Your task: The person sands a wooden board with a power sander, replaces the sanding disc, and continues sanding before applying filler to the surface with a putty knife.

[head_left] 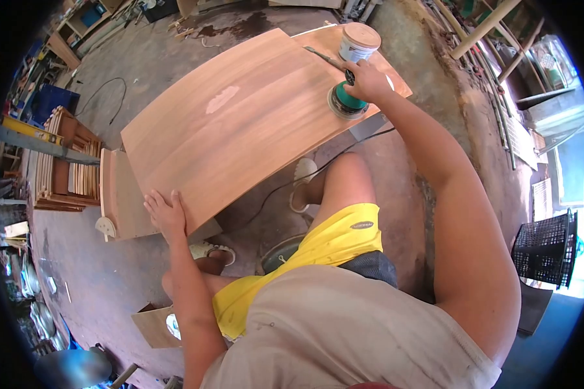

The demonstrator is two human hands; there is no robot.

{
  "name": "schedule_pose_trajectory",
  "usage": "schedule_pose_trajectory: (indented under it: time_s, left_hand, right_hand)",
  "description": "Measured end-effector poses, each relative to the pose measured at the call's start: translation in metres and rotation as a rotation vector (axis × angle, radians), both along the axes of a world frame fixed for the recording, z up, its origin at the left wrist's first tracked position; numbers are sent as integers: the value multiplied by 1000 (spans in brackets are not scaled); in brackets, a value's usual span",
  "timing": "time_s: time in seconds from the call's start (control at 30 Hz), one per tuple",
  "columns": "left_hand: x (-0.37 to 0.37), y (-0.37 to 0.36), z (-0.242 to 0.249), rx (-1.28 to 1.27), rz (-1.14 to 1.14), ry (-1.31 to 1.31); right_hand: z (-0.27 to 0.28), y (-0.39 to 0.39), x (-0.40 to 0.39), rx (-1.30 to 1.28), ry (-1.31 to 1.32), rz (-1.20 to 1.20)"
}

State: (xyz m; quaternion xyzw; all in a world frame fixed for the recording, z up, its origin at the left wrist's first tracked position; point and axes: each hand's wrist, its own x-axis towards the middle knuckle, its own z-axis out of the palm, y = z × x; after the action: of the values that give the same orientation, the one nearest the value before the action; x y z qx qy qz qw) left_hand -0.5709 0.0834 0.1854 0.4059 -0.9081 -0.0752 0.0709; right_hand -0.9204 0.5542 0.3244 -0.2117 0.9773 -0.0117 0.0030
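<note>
A curved-edge wooden panel (194,146) lies across in front of my knees, with a pale filler-like patch near its middle. My right hand (368,81) is closed around the top of a green electric sander (349,100), whose round base sits on the panel's right part. My left hand (166,214) rests at the panel's near left corner, fingers stretched and apart. Beyond the right hand, a white tub (359,44) with a tan lid stands on another wooden piece (389,68). A thin flat tool (323,57) lies beside the tub, partly hidden by the hand.
A dark cord (334,157) runs under the panel near my feet. Stacked wooden frames (78,162) stand at left, beside a lower curved wooden part (120,188). A black plastic basket (545,247) is at right, and a small wooden box (154,327) sits behind my left arm.
</note>
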Motion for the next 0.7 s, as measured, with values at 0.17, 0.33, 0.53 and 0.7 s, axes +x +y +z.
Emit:
schedule_pose_trajectory:
  time_s: [0.17, 0.33, 0.53, 0.7]
  left_hand:
    - [1, 2, 5, -16, -7, -14]
    - [3, 0, 2, -46, -13, 47]
    - [3, 0, 3, 20, 39, 171]
    - [1, 5, 6, 17, 72, 162]
  right_hand:
    - [2, -20, -18, 69, 8, -42]
    - [-8, -43, -58, -2, 74, 4]
    - [-13, -71, -83, -3, 80, 12]
    - [-4, -99, -45, 13, 39, 147]
